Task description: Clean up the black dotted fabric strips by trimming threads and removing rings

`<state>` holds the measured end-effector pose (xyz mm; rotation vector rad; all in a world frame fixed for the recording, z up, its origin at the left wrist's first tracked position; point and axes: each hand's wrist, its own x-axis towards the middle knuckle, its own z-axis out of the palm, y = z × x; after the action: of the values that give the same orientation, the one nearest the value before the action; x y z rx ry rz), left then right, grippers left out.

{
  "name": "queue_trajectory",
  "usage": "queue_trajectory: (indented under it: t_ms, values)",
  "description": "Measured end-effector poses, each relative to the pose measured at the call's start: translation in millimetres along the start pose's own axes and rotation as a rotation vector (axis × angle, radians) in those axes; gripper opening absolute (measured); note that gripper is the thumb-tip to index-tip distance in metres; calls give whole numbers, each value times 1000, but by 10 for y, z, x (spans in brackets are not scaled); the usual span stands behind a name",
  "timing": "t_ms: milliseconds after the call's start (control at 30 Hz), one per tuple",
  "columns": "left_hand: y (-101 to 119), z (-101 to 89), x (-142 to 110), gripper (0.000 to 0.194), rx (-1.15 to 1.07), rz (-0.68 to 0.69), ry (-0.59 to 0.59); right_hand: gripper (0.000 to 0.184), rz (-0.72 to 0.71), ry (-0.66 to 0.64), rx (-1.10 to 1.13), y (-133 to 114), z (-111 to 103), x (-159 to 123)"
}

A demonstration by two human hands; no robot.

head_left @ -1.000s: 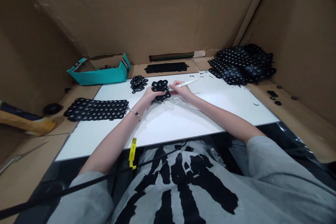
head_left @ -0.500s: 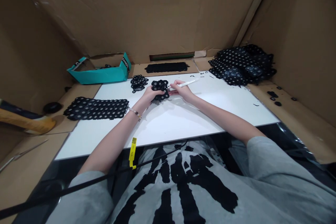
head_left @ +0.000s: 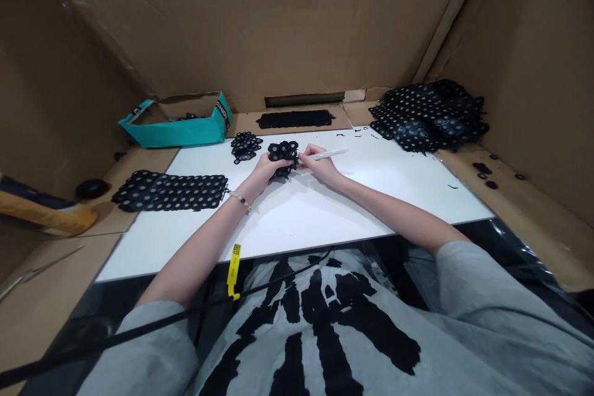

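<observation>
My left hand [head_left: 265, 171] is closed on a bunched piece of black lace trim [head_left: 283, 151] with pale round dots. The thumb lies across the front of the trim. A white pen-shaped tool [head_left: 330, 153] sits in my right hand [head_left: 321, 164], its back end sloping up to the right. Its tip is at the trim's right edge and too small to make out. Both hands are over the white board [head_left: 297, 216]. Just left of the held piece lies a small heap of dotted black lace [head_left: 245, 147].
A dotted lace strip [head_left: 171, 190] lies at the left, a plain black strip [head_left: 296, 119] at the back. A large dotted lace pile [head_left: 427, 114] stands back right. A teal box [head_left: 179, 133] is back left; scissors [head_left: 39, 272] lie front left. Cardboard walls [head_left: 297, 31] surround the board.
The white tool has tilted lower, and my right hand has shifted slightly at the trim's edge. My left hand keeps its hold in nearly the same spot.
</observation>
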<state>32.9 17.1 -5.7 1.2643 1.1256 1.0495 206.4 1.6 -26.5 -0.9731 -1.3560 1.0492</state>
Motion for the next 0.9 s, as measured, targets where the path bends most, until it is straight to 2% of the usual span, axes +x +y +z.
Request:
queue_trajectory:
  t_ms: [267,533,633,700,800,900]
  values:
    - [38,2,-21,40,-27,1,-11,30,-151,25,-280,-108,26,-65]
    - [99,25,-73,40,-72,-37,-38,30,-150,69,-264,-97,44,-35]
    - [131,31,-89,41,-75,-58,-26,31,-102,85,-181,-60,28,9]
    - [166,31,-109,43,-73,-73,6,35,-27,75,-12,-49,-4,50]
    - [213,19,-140,48,-59,-104,65,43,126,-22,281,-51,-69,102]
    - [216,-14,-124,54,-5,-130,75,43,219,-121,338,-48,-96,117]
